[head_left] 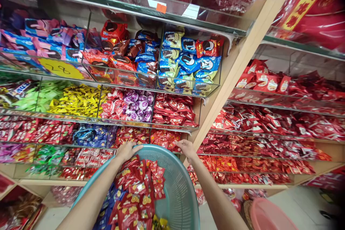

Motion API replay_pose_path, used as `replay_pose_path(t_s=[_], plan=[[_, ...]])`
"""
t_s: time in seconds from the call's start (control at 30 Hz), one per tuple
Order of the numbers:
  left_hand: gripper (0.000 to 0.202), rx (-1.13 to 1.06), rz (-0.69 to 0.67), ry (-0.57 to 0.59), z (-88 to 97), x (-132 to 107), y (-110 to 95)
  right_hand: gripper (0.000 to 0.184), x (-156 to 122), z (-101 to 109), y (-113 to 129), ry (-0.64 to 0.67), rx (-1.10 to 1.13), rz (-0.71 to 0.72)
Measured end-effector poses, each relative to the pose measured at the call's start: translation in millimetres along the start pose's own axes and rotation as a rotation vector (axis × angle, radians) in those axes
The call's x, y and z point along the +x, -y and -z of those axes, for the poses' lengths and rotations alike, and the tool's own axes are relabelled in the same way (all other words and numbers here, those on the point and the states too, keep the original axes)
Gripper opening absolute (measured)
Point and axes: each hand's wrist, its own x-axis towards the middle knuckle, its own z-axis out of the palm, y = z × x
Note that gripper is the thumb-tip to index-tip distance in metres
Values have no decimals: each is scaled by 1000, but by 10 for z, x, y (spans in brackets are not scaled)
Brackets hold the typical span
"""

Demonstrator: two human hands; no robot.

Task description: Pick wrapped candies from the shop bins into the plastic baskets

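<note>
In the head view, the left hand (128,151) grasps the far rim of a teal, round, perforated plastic basin (178,179), probably to steady its load close against the shelves. Glossy red packets (134,187) heap inside, beside dark-blue packets (107,201) and a few yellow-wrapped sweets (161,222). The right hand (185,149), fingers bent together, is at small red packets in a clear bin (165,137); whether it pinches one is unclear. Clear dividers apparently sort sweets by kind. A pale wooden upright (215,97) bars sideways reach; a pink plastic basin (269,214) sits lower right.
</note>
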Motion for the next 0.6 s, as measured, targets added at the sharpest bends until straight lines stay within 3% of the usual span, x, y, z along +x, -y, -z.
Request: replay_pose_path(t_s=[0.17,0.33,0.43,0.6], plan=[[67,-1,2,-2,1,-1,-2,40,-345,21,165,13,21,98],[60,-15,-21,-4,-17,8,5,33,-712,-55,76,192,-112,111],[58,-19,-22,-14,-36,19,21,27,-792,-129,-56,245,-257,97],[62,-9,-16,-9,-51,29,37,21,-754,-232,-180,201,-493,168]])
